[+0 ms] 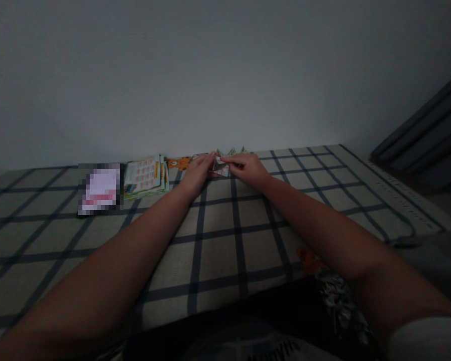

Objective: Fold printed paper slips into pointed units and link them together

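Observation:
My left hand (198,173) and my right hand (249,168) meet near the far side of the checked cloth, close to the wall. Between them is a small folded piece of printed paper (221,171), pale with coloured print. The left fingers are closed on its left side, and the right thumb and forefinger pinch its upper right edge. Just behind the hands, small pointed folded papers (232,151) show in part. To the left of my left hand lies a stack of printed paper sheets (143,174) with calendar-like grids.
A blurred-out phone-like object (100,190) with a lit face lies left of the stack. The checked cloth (218,245) has bear prints. A pale wall (225,75) rises behind it. Several crumpled or folded papers (340,298) lie near my lap, below my right forearm.

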The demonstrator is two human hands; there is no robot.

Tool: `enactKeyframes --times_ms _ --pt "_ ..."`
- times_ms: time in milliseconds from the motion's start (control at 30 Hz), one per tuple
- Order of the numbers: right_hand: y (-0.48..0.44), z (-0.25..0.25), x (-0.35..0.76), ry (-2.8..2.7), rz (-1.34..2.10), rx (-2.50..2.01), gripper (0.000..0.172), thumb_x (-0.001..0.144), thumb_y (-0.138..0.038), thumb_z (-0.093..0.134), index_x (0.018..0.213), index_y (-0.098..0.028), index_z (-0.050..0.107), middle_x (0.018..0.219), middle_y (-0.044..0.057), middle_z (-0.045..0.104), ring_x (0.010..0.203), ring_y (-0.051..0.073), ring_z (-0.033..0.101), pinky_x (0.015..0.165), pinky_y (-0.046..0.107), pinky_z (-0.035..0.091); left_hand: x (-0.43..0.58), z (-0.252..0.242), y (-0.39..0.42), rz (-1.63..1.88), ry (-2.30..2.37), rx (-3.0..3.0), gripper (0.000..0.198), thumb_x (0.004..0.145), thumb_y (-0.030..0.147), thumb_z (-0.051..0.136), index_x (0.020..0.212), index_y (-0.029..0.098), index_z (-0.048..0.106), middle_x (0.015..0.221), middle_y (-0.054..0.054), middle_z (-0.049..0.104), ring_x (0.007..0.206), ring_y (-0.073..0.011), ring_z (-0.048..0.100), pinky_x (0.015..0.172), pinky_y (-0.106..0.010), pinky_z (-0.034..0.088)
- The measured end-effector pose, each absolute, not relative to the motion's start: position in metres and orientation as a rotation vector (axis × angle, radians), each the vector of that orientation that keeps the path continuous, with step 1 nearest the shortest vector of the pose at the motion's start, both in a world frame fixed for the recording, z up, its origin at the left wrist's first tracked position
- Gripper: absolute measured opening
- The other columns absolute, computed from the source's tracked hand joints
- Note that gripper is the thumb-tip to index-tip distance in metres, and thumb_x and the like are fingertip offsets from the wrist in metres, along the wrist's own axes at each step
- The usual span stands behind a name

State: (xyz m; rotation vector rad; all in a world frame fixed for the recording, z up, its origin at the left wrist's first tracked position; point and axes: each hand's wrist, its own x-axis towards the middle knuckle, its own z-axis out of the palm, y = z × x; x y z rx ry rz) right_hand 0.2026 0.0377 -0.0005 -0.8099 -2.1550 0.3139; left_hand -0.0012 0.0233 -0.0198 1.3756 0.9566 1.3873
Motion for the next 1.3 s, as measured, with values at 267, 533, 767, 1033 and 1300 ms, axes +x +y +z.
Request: enactKeyframes --times_ms 267,533,767,1033,1300 --pt "0.032 0.007 0.202 -2.116 0.411 -0.817 0.033 0.091 -0.016 0.061 0.112 -0.023 0.085 0.099 0.006 0.081 0.084 0.019 0.067 0.086 0.034 0.051 0.002 -0.016 0.019 1.424 0.965 1.311 0.056 0.067 0.062 0.092 0.102 0.02 0.081 0.106 -0.009 0.08 0.094 -0.0229 0.073 0.08 -0.033 0.06" --pt "0.036 0.001 0.202 -1.995 0.598 -0.851 0.034 0.095 -0.021 0.056 0.12 -0.018 0.08 0.099 0.007 0.079 0.079 0.018 0.067 0.078 0.031 0.052 0.003 -0.015 0.018 1.445 0.907 1.385 0.051 0.064 0.05 0.096 0.102 0.018 0.081 0.1 -0.008 0.081 0.088 -0.0204 0.073 0.09 -0.036 0.058" --pt "0.042 -0.005 0.201 -2.022 0.672 -0.841 0.033 0.094 -0.046 0.071 0.104 -0.015 0.079 0.091 0.007 0.076 0.082 0.019 0.065 0.077 0.03 0.048 0.003 -0.014 0.017 1.466 0.942 1.4 0.047 0.061 0.046 0.097 0.095 0.018 0.08 0.092 -0.007 0.08 0.085 -0.0201 0.072 0.087 -0.036 0.058" --pt "0.041 -0.001 0.2 -1.985 0.733 -0.872 0.026 0.091 -0.041 0.071 0.083 -0.017 0.07 0.078 0.004 0.07 0.076 0.018 0.062 0.072 0.03 0.047 0.001 -0.011 0.013 1.498 1.036 1.501 0.042 0.071 0.06 0.09 0.084 0.02 0.084 0.084 -0.005 0.079 0.081 -0.0221 0.07 0.084 -0.036 0.057" --pt "0.041 -0.003 0.196 -1.938 1.036 -0.814 0.018 0.085 -0.034 0.075 0.09 -0.018 0.07 0.083 0.003 0.072 0.075 0.016 0.064 0.071 0.028 0.052 -0.002 -0.008 0.013 1.523 1.139 1.581 0.039 0.074 0.059 0.087 0.08 0.02 0.085 0.082 -0.006 0.079 0.082 -0.024 0.07 0.084 -0.037 0.056"
